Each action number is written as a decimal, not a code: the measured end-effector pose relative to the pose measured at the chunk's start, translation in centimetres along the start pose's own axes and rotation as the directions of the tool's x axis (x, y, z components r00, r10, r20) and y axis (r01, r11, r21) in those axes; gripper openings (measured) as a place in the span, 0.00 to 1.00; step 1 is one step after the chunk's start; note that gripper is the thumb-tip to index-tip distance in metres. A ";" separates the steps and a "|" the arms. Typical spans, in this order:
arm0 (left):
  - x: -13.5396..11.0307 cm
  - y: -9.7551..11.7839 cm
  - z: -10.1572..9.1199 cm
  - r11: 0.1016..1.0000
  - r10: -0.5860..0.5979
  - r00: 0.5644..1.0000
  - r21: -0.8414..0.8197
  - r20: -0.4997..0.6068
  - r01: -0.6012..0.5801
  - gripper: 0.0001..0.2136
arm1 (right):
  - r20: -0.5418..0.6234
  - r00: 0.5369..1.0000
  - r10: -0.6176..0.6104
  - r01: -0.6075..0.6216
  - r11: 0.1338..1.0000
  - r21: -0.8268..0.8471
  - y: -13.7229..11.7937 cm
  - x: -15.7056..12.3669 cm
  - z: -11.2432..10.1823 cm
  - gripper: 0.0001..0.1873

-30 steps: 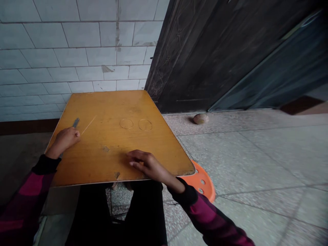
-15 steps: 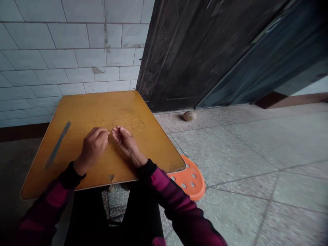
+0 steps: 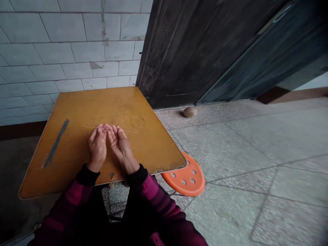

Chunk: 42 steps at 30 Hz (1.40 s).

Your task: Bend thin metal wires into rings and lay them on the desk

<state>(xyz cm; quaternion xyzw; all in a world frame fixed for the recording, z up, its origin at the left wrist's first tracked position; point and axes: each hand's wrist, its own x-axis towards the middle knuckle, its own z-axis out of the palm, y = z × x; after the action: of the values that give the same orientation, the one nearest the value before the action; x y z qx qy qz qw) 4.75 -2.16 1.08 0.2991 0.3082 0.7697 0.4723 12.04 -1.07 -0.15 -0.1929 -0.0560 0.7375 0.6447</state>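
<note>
Varnished wood tabletop [image 3: 151, 150], thin metal wires [image 3: 55, 143]

**Person's clothes: magenta-and-black check top, black cuffs**
Long sleeves [image 3: 151, 194] in dark magenta and black check, snug black cuffs [image 3: 88, 175] at both wrists, dark trousers [image 3: 118, 232], left hand [image 3: 96, 147] and right hand [image 3: 120, 148] bare

Pinching thin wire [image 3: 110, 128] betw. L hand [image 3: 96, 147] & R hand [image 3: 121, 148], mid wood tabletop [image 3: 153, 150], just below 2 thin rings [image 3: 119, 121]; wire bundle [image 3: 55, 143] nr L edge.
</note>
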 end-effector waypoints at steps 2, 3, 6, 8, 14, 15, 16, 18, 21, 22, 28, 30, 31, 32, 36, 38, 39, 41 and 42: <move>0.1 -0.1 -0.2 1.000 -0.012 1.000 -0.026 -0.007 0.012 0.11 | 0.013 1.000 0.003 -0.003 1.000 -0.004 0.1 -0.2 0.1 0.06; 0.2 -0.1 -0.3 0.999 -0.028 1.000 -0.047 -0.003 0.028 0.10 | 0.005 1.000 0.007 -0.007 1.000 0.003 0.0 -0.2 0.2 0.07; 0.4 -0.2 -0.4 0.987 -0.092 0.996 -0.132 0.019 0.093 0.09 | -0.048 0.999 0.008 -0.005 0.998 0.070 -0.3 -0.1 0.4 0.09; 0.6 -0.1 -0.5 0.976 -0.130 0.991 -0.174 0.027 0.133 0.08 | -0.070 0.998 0.002 0.005 0.995 0.095 -0.6 0.1 0.5 0.10; 0.6 0.3 -0.7 0.945 -0.228 0.972 -0.229 0.049 0.233 0.07 | -0.080 0.996 -0.031 0.037 0.997 0.069 -1.2 0.2 0.1 0.09; 0.6 0.3 -0.7 0.940 -0.244 0.968 -0.234 0.053 0.250 0.06 | -0.082 0.996 -0.035 0.042 0.996 0.077 -1.3 0.2 0.1 0.11; 0.5 0.4 -0.8 0.934 -0.261 0.964 -0.237 0.056 0.266 0.06 | -0.082 0.996 -0.038 0.045 0.996 0.078 -1.4 0.1 0.1 0.11; 0.5 0.5 -0.9 0.922 -0.295 0.954 -0.243 0.060 0.301 0.05 | -0.076 0.996 -0.040 0.044 0.998 0.054 -1.6 0.0 0.0 0.11; 0.4 0.6 -0.9 0.898 -0.339 0.938 -0.275 0.066 0.344 0.04 | -0.038 0.999 -0.029 0.029 1.000 0.005 -1.7 -0.2 -0.1 0.09; 0.4 0.7 -0.9 0.887 -0.353 0.933 -0.292 0.069 0.357 0.04 | -0.020 1.000 -0.024 0.024 1.000 0.001 -1.7 -0.3 -0.1 0.09; 0.2 1.6 -0.8 0.820 -0.430 0.892 -0.353 0.140 0.451 0.04 | 0.070 0.996 0.062 -0.062 0.998 -0.002 -2.3 -1.0 0.0 0.10; 0.1 1.9 -0.9 0.814 -0.452 0.877 -0.326 0.163 0.481 0.06 | 0.098 0.988 0.123 -0.119 0.992 -0.049 -2.6 -1.3 0.0 0.10; 0.0 2.1 -1.0 0.813 -0.461 0.869 -0.309 0.177 0.494 0.07 | 0.110 0.982 0.152 -0.143 0.986 -0.084 -2.8 -1.5 0.0 0.11; 0.0 2.3 -1.1 0.812 -0.467 0.863 -0.293 0.194 0.505 0.08 | 0.118 0.977 0.177 -0.163 0.979 -0.118 -2.9 -1.7 0.0 0.11; -0.3 2.9 -1.4 0.797 -0.486 0.834 -0.257 0.263 0.546 0.08 | 0.131 0.957 0.260 -0.236 0.957 -0.170 -3.2 -2.2 -0.3 0.12; -0.5 3.3 -1.4 0.778 -0.519 0.809 -0.240 0.277 0.581 0.10 | 0.130 0.941 0.312 -0.288 0.942 -0.175 -3.4 -2.4 -0.6 0.13; -0.6 3.5 -1.4 0.762 -0.542 0.792 -0.231 0.282 0.604 0.11 | 0.130 0.931 0.342 -0.316 0.931 -0.181 -3.5 -2.4 -0.8 0.14; -0.8 4.0 -1.3 0.728 -0.588 0.754 -0.214 0.293 0.651 0.14 | 0.139 0.906 0.400 -0.371 0.908 -0.195 -3.8 -2.5 -1.1 0.17; -0.9 4.3 -1.2 0.712 -0.607 0.735 -0.204 0.302 0.672 0.15 | 0.148 0.892 0.427 -0.395 0.896 -0.202 -4.0 -2.5 -1.2 0.19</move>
<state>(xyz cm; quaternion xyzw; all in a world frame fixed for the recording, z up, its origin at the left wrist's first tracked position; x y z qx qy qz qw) 1.86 -4.74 3.40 0.1781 0.2202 0.5579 0.7801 16.44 -3.06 0.59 -0.1828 -0.1361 0.8650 0.4471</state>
